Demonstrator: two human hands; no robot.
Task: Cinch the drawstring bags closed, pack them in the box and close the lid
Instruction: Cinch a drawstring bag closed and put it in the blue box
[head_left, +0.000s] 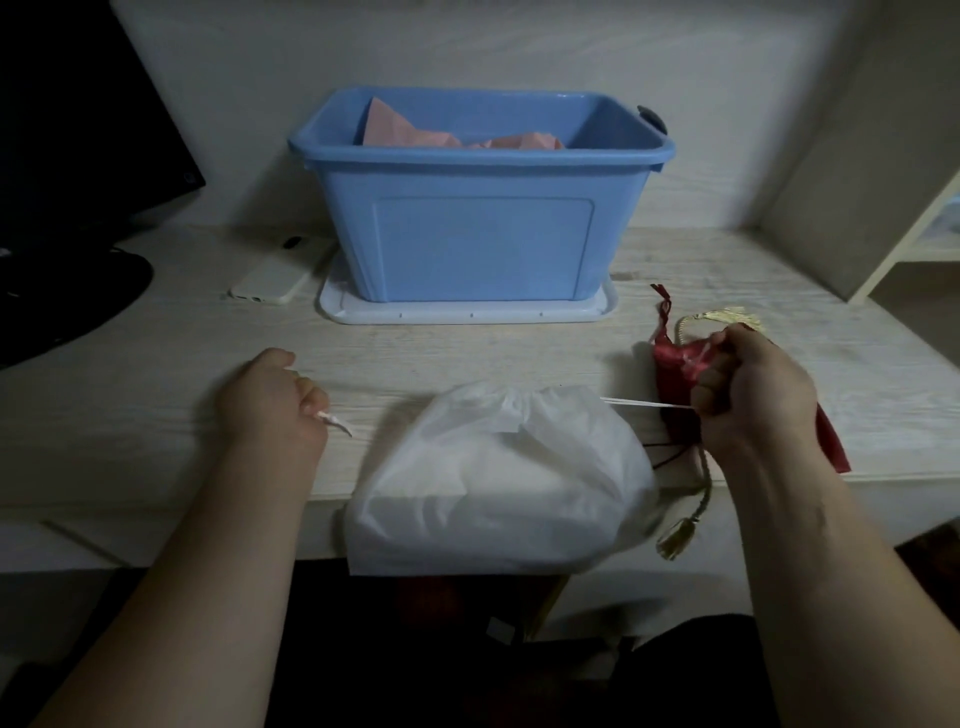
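Head view: white bag (498, 467) lies midway between left grip (275, 400) and right grip (753, 395), each clenched on one end of the drawstring (644, 404), whose axis runs side to side

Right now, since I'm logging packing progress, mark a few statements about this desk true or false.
1. The left hand and right hand each grip a drawstring of the white bag. True.
2. The blue box has its lid on. False: it is open and stands on the white lid.
3. The box is empty. False: a pink item lies inside.
4. The red pouch lies by the right hand. True.
5. The phone lies right of the box. False: it lies left.
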